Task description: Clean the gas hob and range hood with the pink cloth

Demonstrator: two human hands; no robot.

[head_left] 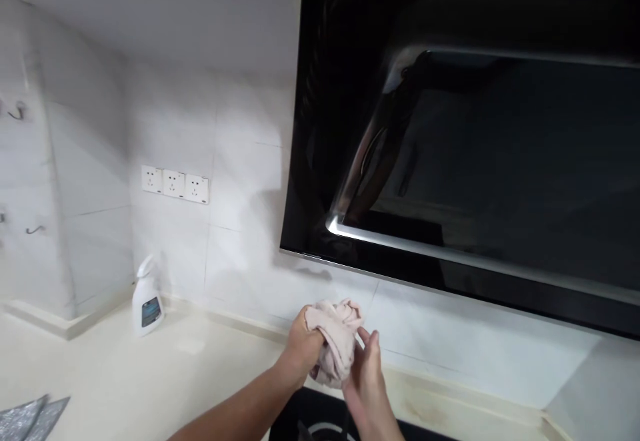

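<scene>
A crumpled pale pink cloth (336, 344) is bunched up between my two hands, above the black stove and below the range hood (480, 161). My left hand (303, 351) is closed on the cloth's left side, thumb on top. From the right, my right hand (367, 378) cups the cloth's lower right side. Its thumb and forefinger show past the cloth's edge, while its other fingers are partly hidden behind it.
Below the hands is a black stove (300, 411) with a burner, set into the cream counter (200, 368). A white spray bottle (147, 301) stands in the left corner under wall sockets (174, 184). Silvery sheets (33, 420) lie at lower left. Hooks (35, 230) are on the left wall.
</scene>
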